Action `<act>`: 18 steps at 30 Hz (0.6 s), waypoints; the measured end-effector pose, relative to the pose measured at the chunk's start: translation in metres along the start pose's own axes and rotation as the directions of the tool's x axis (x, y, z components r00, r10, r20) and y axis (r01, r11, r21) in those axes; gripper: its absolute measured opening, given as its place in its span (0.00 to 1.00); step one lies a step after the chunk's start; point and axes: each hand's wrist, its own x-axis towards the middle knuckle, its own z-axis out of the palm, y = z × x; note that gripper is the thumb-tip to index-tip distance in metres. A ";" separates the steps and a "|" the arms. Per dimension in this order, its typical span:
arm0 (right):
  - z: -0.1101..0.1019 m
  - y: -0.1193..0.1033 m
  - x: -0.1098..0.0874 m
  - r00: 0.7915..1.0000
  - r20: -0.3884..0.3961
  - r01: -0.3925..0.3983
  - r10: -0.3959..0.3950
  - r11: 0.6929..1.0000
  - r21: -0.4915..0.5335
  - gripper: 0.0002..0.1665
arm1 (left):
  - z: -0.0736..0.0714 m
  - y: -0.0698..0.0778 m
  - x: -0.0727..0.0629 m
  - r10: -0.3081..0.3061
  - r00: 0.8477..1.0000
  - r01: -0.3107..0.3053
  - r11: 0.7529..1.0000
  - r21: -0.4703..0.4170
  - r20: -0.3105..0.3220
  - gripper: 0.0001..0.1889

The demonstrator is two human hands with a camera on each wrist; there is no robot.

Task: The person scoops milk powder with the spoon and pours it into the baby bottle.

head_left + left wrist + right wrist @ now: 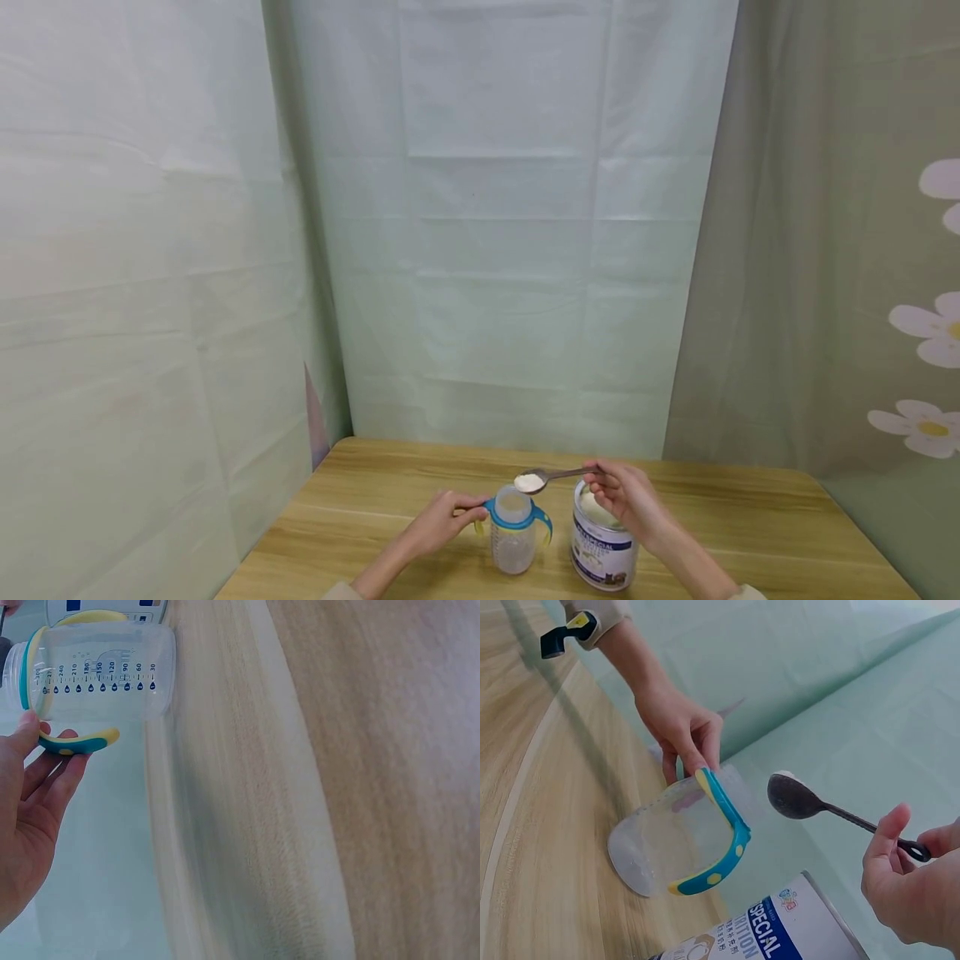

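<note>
A clear baby bottle [513,550] with a blue and yellow two-handled collar stands uncapped on the table. My left hand [444,525] grips one of its handles [79,744] between thumb and fingers. In my right hand [626,500] the end of a dark spoon [795,796] is pinched, its bowl heaped with white powder [528,482]. The bowl is level, close over the bottle's open mouth. Below my right hand is an open can [600,550] with a white and blue label, pale powder showing inside.
The wooden table [405,475] carries the bottle and can side by side near its front. Pale hanging sheets [510,250] enclose the back and sides, the right one [787,250] printed with daisies.
</note>
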 end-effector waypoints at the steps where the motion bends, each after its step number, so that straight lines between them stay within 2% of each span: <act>1: 0.001 0.000 0.000 1.000 0.001 0.001 -0.001 1.000 -0.004 0.17 | 0.000 -0.001 0.000 0.004 1.000 -0.004 1.000 0.007 -0.002 0.20; 6: 0.005 0.001 0.002 1.000 -0.006 0.005 -0.005 1.000 -0.017 0.19 | 0.001 -0.002 0.001 0.015 1.000 -0.015 1.000 0.020 -0.005 0.20; 10: 0.009 0.001 0.004 0.999 -0.035 -0.004 0.003 0.999 -0.038 0.16 | 0.000 -0.002 0.001 0.010 1.000 -0.010 1.000 0.014 0.003 0.19; 18: 0.014 -0.001 0.005 0.999 -0.044 -0.011 0.008 0.998 -0.066 0.15 | -0.003 0.003 0.000 -0.001 1.000 0.001 1.000 0.001 0.015 0.18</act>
